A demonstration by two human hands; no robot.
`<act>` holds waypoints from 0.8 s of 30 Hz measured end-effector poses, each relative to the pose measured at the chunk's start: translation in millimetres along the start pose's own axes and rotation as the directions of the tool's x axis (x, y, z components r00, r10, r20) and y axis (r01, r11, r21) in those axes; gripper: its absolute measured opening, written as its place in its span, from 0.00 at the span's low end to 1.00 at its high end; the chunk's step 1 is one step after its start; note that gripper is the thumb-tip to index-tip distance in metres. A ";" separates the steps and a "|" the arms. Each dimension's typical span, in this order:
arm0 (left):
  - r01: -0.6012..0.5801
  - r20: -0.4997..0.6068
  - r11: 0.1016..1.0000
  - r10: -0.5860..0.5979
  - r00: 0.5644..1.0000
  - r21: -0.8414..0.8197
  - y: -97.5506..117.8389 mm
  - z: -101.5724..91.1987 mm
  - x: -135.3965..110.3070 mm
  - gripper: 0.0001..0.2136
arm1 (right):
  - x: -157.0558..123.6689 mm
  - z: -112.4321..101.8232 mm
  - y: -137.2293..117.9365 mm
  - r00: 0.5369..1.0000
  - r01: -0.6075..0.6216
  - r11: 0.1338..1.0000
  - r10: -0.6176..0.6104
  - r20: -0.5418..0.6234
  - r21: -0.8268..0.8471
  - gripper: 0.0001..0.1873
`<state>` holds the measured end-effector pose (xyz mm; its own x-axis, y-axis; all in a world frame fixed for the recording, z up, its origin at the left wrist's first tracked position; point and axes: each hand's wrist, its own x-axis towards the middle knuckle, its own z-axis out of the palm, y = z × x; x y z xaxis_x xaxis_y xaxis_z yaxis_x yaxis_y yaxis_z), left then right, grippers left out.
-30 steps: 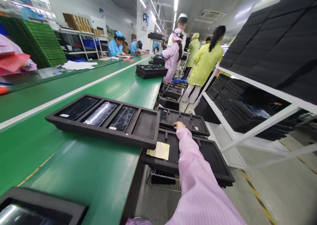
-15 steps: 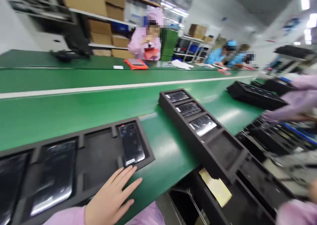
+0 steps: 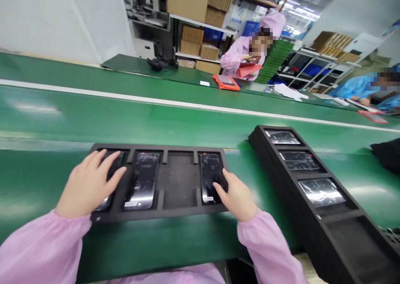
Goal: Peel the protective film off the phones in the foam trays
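Note:
A black foam tray (image 3: 180, 210) lies across the green bench in front of me. It holds three dark, glossy smartphones; the third compartment from the left has none. My left hand (image 3: 90, 182) rests over the tray's left end, fingers spread, partly covering the left smartphone (image 3: 116, 167). The middle smartphone (image 3: 143, 180) bears a white label at its lower edge. At the tray's right end is my right hand (image 3: 238, 194), its thumb over the right smartphone (image 3: 211, 175) and forefinger near the rim. Its other fingers are hidden.
A stack of black foam trays (image 3: 275, 180) stands at the right, with shiny film-covered panels in its top tray. Behind the white line (image 3: 175, 105) lie an orange-red pouch (image 3: 226, 82) and papers (image 3: 289, 91). A co-worker in pink (image 3: 233, 59) sits across the bench.
My view has swung left. My left hand has moved from beside the right smartphone to the tray's left end. My right hand is now at the tray's right end.

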<state>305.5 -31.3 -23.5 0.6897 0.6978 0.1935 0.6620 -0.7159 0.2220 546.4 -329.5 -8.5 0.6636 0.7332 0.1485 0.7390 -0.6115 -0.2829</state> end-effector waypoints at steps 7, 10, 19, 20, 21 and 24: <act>0.474 0.255 0.876 -0.481 0.839 0.090 -41.2 -2.9 25.0 0.34 | 43.8 51.5 -49.3 0.967 -0.208 0.891 0.251 0.055 -0.404 0.48; 0.495 0.283 0.866 -0.493 0.823 0.068 -39.4 12.9 28.7 0.36 | 50.5 46.9 -50.4 0.947 -0.282 0.888 0.318 0.042 -0.362 0.47; 0.323 0.182 0.944 -0.330 0.926 0.070 -16.2 6.0 28.6 0.33 | 75.9 0.2 -55.9 0.936 -0.310 0.950 0.310 0.167 -0.025 0.54; 0.261 0.173 0.964 -0.267 0.948 0.057 -6.2 4.0 30.3 0.32 | 77.0 -0.8 -65.1 0.948 -0.269 0.963 0.262 0.182 0.016 0.56; 0.194 0.173 0.981 -0.196 0.965 0.030 5.5 2.7 32.2 0.31 | 78.1 0.9 -75.7 0.953 -0.233 0.971 0.220 0.207 0.045 0.57; 0.009 0.194 0.996 0.009 0.981 -0.093 44.2 4.9 37.4 0.26 | 81.1 20.1 -105.7 0.949 -0.172 0.983 0.148 0.277 0.064 0.61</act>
<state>362.1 -37.0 -11.1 0.7395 0.6731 0.0067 0.6380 -0.7040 0.3118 519.8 -199.4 14.4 0.7069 0.6882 -0.1632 0.6052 -0.7080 -0.3639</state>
